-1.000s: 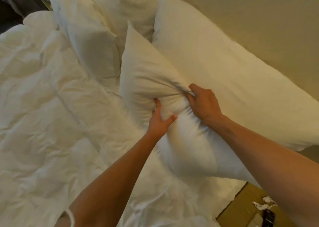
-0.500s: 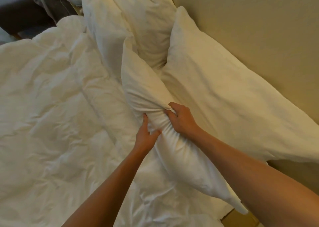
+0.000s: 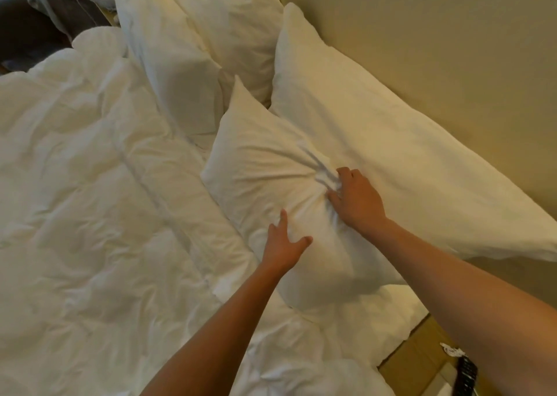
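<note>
Lengthwise along wall [image 3: 422,49]: pillow [image 3: 265,166]

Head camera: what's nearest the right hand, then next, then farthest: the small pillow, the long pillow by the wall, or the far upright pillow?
1. Small pillow: bunched in the right hand grip.
2. Long pillow: just behind that hand.
3. Far upright pillow: up left, beyond both.

Bedroom (pillows [image 3: 376,142], rumpled duvet [image 3: 90,199])

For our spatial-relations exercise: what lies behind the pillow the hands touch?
Behind the small pillow, a larger white pillow leans against the wall; its lower part is covered.
</note>
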Demonstrator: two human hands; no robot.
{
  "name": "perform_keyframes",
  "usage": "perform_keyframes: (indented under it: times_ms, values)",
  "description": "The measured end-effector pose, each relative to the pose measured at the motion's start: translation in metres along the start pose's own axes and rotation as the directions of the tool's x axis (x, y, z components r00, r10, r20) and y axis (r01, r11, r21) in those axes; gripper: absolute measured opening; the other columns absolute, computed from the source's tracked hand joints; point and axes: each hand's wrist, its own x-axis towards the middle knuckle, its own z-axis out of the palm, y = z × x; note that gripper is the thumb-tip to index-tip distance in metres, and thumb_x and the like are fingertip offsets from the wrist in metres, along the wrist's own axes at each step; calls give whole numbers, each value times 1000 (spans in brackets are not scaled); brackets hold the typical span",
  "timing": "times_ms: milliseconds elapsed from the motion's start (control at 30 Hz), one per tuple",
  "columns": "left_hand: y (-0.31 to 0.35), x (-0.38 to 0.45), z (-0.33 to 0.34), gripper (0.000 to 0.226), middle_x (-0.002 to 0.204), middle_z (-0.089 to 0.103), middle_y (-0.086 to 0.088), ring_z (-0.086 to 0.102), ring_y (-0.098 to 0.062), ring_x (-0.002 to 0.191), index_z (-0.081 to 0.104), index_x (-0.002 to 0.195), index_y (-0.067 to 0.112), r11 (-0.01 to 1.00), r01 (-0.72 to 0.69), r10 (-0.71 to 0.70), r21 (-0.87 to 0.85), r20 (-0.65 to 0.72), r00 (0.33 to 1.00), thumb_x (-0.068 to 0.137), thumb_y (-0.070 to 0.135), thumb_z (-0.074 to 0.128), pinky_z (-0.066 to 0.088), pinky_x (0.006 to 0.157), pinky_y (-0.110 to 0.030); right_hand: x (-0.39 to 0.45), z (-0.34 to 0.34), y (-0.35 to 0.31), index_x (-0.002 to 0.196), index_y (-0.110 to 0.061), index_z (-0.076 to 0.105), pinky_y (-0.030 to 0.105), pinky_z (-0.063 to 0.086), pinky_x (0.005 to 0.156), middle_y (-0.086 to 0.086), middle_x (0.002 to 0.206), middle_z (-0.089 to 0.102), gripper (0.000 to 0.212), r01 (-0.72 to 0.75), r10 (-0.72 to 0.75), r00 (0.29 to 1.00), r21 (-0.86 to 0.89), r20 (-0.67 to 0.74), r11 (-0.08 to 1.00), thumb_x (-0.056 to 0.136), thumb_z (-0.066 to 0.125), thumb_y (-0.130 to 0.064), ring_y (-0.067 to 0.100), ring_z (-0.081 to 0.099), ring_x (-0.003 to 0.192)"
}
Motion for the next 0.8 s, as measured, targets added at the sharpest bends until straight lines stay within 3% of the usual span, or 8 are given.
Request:
perform_keyframes:
  times_ms: [167,333,500,600,700,800]
  values:
    - [2,-19,2,99,166,27,-8,30,-29,151,5,164,31,999,10,-12,45,25,1000,90,55,66,32,119,-41,-40,2,24,120,-14,51,41,47,71,10,116,59,32,-75,75,997,11,19,997,100,56,-40,37,60,104]
    - [18,-38,17,100,167,25,-9,30,-30,151,7,164,26,994,55,-57,99,17,998,90,58,65,31,120,-41,-57,-3,43,100,-14,51,40,47,66,8,99,55,19,-62,62,998,12,-21,998,103,51,-32,34,57,91]
    - [42,-58,39,101,168,24,-10,31,-31,151,8,164,22,987,117,-116,107,-17,993,89,59,65,31,121,-43,-52,-21,63,88,-20,43,37,39,57,3,84,55,19,-41,42,999,63,-12,997,103,50,-30,31,56,72]
    - [56,-68,47,100,168,23,-10,30,-31,152,9,164,19,982,155,-152,108,-32,988,91,58,64,31,122,-44,-49,-30,73,89,-20,43,37,38,58,6,88,60,16,-22,19,999,85,36,996,101,52,-27,30,51,69]
    - [66,-78,51,94,168,25,-9,31,-31,151,14,164,19,978,184,-180,98,-48,982,93,55,63,31,122,-44,-51,-34,83,102,-18,50,37,41,65,9,101,63,13,32,-46,991,110,127,993,100,55,-30,33,59,81]
    - [71,-92,49,82,166,30,-9,35,-30,150,24,162,20,980,194,-191,53,-55,980,96,51,62,32,123,-47,-62,-43,90,127,-18,52,39,49,76,9,117,60,36,70,-96,975,134,202,989,99,58,-40,33,62,99]
